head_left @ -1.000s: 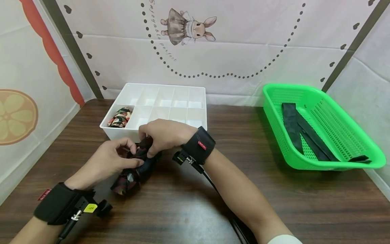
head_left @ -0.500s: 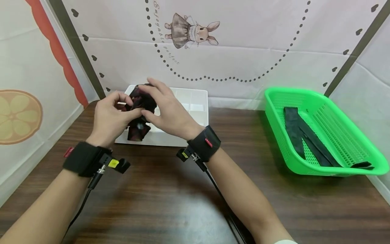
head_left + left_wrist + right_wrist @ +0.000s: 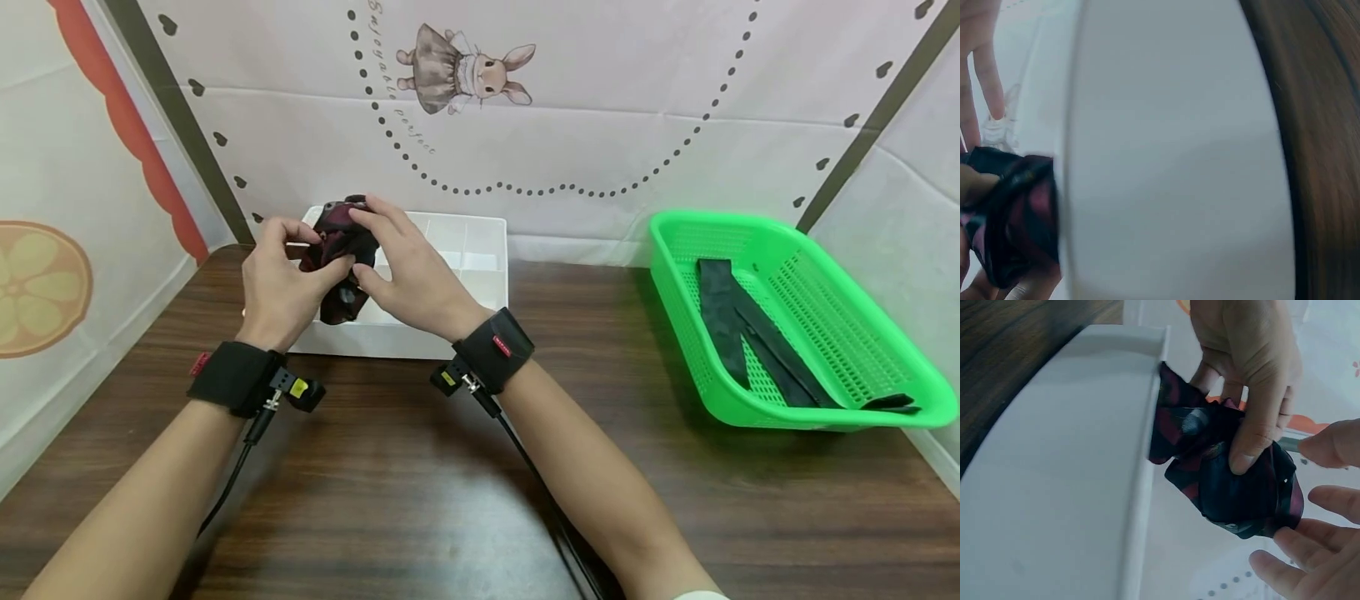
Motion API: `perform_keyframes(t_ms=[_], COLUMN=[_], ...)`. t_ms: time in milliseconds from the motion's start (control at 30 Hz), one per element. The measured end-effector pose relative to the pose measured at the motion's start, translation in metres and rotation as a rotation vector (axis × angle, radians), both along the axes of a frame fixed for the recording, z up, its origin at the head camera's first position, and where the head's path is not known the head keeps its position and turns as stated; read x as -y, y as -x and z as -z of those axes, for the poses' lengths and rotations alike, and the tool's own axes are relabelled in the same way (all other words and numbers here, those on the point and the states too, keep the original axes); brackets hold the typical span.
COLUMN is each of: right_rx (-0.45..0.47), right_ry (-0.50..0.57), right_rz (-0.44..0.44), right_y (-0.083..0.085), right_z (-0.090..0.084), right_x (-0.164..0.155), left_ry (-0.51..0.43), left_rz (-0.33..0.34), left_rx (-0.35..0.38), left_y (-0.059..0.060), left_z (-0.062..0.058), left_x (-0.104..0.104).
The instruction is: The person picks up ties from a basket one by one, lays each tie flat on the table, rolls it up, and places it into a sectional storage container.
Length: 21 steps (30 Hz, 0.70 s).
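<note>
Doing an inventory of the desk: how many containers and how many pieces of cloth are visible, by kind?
White divided box: 1
Green basket: 1
Dark red rolled cloth, held by both hands: 1
Black strips in the basket: 2, as far as visible
Total: 5

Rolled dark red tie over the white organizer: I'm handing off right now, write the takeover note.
Left hand: grips the rolled dark red tie from the left.
Right hand: fingers hold the roll's top and right side.
The roll hangs above the front-left part of the white divided box, not yet in a cell.
Done: this tie is rolled and lifted off the table.
Left: seat it in a free cell; dark ties still lie in the green basket.
</note>
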State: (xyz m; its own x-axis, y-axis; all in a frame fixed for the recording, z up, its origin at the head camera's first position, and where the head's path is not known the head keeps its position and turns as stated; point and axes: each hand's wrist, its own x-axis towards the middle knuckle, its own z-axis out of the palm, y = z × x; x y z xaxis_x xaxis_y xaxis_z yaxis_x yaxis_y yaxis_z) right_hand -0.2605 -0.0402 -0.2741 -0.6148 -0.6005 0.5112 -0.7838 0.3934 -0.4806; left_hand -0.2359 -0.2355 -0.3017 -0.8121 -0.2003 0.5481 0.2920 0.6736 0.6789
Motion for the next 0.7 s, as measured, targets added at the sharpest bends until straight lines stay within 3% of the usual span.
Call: perform_keyframes(t_ms=[233,333,533,700], right_rx=[0.004,0.023,0.117,0.139], right_ry=[-0.041,-0.108,-0.321,-0.404], right_rz=[0.003,0.006,0.055,0.081], right_y=[0.005,0.009,0.015,0.018], right_z=[0.01,0.016,0.03,0.042], right_x=[0.003,0.004,0.008,0.011], left_ry=[0.232,0.305,0.35,0.363], left_rz=[0.073,0.089,0.066,0.041], left_rx=[-0.038,0.001,0.107,0.124], left_y=[0.005,0.007,0.006,0.003], left_z=[0.002,0.004,0.006,0.011], left_x=[0.01,0.014,0.02,0.02])
